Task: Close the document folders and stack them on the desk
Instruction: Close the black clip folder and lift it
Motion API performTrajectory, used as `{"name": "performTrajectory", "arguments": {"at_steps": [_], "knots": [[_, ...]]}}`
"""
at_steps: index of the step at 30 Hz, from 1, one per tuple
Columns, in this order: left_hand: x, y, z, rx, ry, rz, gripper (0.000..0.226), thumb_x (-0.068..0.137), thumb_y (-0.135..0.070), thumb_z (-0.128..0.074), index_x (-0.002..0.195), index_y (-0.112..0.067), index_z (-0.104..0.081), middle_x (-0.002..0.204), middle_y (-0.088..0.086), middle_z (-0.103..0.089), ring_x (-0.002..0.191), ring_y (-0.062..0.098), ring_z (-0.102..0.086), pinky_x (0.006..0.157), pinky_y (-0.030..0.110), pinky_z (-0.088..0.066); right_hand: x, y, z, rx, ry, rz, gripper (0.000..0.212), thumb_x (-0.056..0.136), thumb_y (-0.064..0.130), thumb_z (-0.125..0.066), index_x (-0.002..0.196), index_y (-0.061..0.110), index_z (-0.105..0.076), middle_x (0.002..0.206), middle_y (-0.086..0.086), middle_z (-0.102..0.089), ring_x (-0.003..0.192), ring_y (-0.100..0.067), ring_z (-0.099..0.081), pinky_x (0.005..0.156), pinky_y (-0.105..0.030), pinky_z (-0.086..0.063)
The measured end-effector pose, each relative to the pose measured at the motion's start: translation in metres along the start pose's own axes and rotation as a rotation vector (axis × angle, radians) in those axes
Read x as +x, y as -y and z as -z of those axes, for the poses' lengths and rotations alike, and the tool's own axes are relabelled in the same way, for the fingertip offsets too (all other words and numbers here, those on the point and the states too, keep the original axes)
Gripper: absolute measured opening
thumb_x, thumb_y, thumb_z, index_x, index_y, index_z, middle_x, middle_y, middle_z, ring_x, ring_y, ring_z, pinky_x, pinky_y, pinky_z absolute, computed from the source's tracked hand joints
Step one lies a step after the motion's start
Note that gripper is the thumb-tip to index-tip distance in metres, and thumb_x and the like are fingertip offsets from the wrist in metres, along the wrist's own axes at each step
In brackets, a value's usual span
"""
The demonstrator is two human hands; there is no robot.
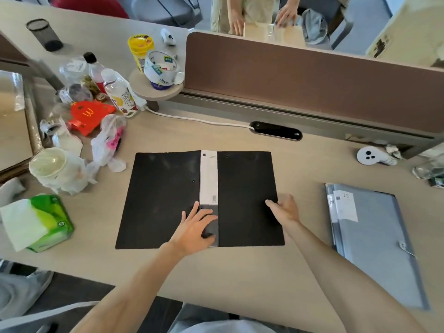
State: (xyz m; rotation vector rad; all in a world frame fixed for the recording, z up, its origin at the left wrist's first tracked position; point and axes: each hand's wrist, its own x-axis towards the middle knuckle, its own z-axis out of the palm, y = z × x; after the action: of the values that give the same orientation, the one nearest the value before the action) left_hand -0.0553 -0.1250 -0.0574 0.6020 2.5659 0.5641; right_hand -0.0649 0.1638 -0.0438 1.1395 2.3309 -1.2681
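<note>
So there's a black plastic document folder (168, 198) lying wide open and flat in the middle of the light wooden desk (240, 272), outer covers up, with a white label strip (208, 176) running down its spine. The person's left hand (195, 228) is pressed flat on the near end of the spine, fingers spread, not gripping anything. The right hand (284, 209) sits at the right edge of the right cover, thumb on top; the fingers look like they're curled around the edge, but it's kinda hard to tell from this angle whether they're actually under it. Well off to the right, near the desk's right side, there's a closed grey-blue expanding folder (374, 239) with a white sticker, seemingly resting on top of another similar one. The left side of the desk is pretty cluttered: a green tissue pack (48, 219), a white lidded cup (49, 164), a red paper fast-food bag (90, 115), some plastic bottles (120, 92) and a roll of clear tape (159, 66) on a little round shelf. A white controller (368, 156) lies far right, near the brown divider panel (312, 78).
</note>
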Motion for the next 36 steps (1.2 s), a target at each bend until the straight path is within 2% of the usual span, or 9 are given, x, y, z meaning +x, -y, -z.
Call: {"name": "performTrajectory", "arguments": {"at_steps": [6, 10, 14, 17, 20, 26, 30, 34, 36], "knots": [[-0.003, -0.018, 0.002, 0.091, 0.134, 0.111, 0.098, 0.073, -0.059, -0.067, 0.15, -0.029, -0.013, 0.159, -0.002, 0.002, 0.147, 0.029, 0.009, 0.115, 0.058, -0.006, -0.004, 0.01, 0.02, 0.144, 0.247, -0.083, 0.017, 0.086, 0.027, -0.066, 0.086, 0.011, -0.06, 0.086, -0.001, -0.061, 0.071, -0.011, -0.054, 0.057, -0.024, -0.039], [0.0, -0.022, -0.001, 0.406, 0.269, 0.073, 0.109, 0.072, -0.062, -0.068, 0.151, -0.03, 0.001, 0.159, 0.002, 0.017, 0.144, 0.038, 0.016, 0.113, 0.061, -0.01, -0.001, 0.016, 0.017, 0.16, 0.304, -0.133, 0.016, 0.086, 0.023, -0.065, 0.098, 0.013, -0.059, 0.099, -0.001, -0.06, 0.088, -0.018, -0.056, 0.072, -0.028, -0.042], [0.006, -0.03, 0.011, 0.561, 0.305, 0.01, 0.09, 0.084, -0.056, -0.057, 0.151, -0.028, -0.003, 0.161, 0.004, 0.005, 0.145, 0.043, 0.003, 0.105, 0.054, -0.037, -0.002, 0.018, 0.009, 0.148, 0.256, -0.096, 0.014, 0.088, 0.023, -0.062, 0.095, 0.01, -0.06, 0.104, -0.006, -0.061, 0.094, -0.023, -0.055, 0.084, -0.034, -0.045], [0.007, -0.037, 0.022, 0.704, 0.328, -0.086, 0.077, 0.094, -0.032, -0.047, 0.152, -0.022, 0.002, 0.161, 0.008, 0.002, 0.144, 0.046, -0.003, 0.089, 0.043, -0.051, 0.003, 0.008, 0.011, 0.022, 0.13, -0.05, 0.03, 0.087, 0.023, -0.06, 0.103, -0.002, -0.064, 0.116, -0.019, -0.065, 0.108, -0.034, -0.06, 0.098, -0.043, -0.048], [0.009, -0.041, 0.033, 0.673, 0.242, -0.072, 0.084, 0.093, -0.006, -0.049, 0.151, -0.022, 0.008, 0.161, 0.007, 0.006, 0.144, 0.044, -0.002, 0.088, 0.037, -0.054, 0.004, 0.003, 0.019, -0.079, 0.067, -0.052, 0.043, 0.086, 0.034, -0.062, 0.119, 0.008, -0.058, 0.125, -0.011, -0.061, 0.116, -0.03, -0.056, 0.1, -0.043, -0.047], [0.009, -0.056, 0.082, 0.549, -0.031, -0.033, 0.066, 0.095, -0.018, -0.043, 0.152, -0.02, -0.01, 0.161, -0.002, -0.009, 0.146, 0.025, -0.017, 0.08, 0.036, -0.053, -0.009, 0.022, 0.026, 0.404, 0.405, -0.232, 0.045, 0.08, 0.036, -0.072, 0.115, 0.009, -0.063, 0.11, -0.005, -0.07, 0.098, -0.025, -0.068, 0.082, -0.036, -0.057], [0.006, -0.049, 0.117, 0.486, -0.265, 0.097, 0.056, 0.093, -0.027, -0.043, 0.147, -0.027, -0.028, 0.156, -0.01, -0.027, 0.136, 0.018, -0.04, 0.073, 0.038, -0.055, -0.021, 0.072, 0.047, 0.496, 0.391, -0.087, 0.032, 0.086, 0.024, -0.065, 0.116, 0.012, -0.06, 0.1, -0.002, -0.069, 0.085, -0.016, -0.065, 0.054, -0.023, -0.049], [0.006, -0.065, 0.15, 0.506, -0.375, 0.111, 0.05, 0.092, -0.039, -0.044, 0.141, -0.031, -0.037, 0.144, -0.007, -0.046, 0.106, 0.027, -0.064, 0.065, 0.037, -0.052, -0.043, 0.131, 0.075, 0.652, 0.52, 0.108, 0.011, 0.092, 0.013, -0.053, 0.096, 0.017, -0.062, 0.07, 0.005, -0.073, 0.057, -0.006, -0.068, 0.042, -0.013, -0.046], [0.009, -0.075, 0.162, 0.55, -0.425, 0.095, 0.047, 0.094, -0.035, -0.044, 0.141, -0.032, -0.037, 0.136, -0.007, -0.054, 0.087, 0.032, -0.069, 0.057, 0.036, -0.048, -0.051, 0.155, 0.086, 0.705, 0.567, 0.199, 0.01, 0.094, 0.016, -0.051, 0.095, 0.02, -0.061, 0.082, 0.002, -0.071, 0.067, -0.009, -0.068, 0.047, -0.017, -0.052]]}}
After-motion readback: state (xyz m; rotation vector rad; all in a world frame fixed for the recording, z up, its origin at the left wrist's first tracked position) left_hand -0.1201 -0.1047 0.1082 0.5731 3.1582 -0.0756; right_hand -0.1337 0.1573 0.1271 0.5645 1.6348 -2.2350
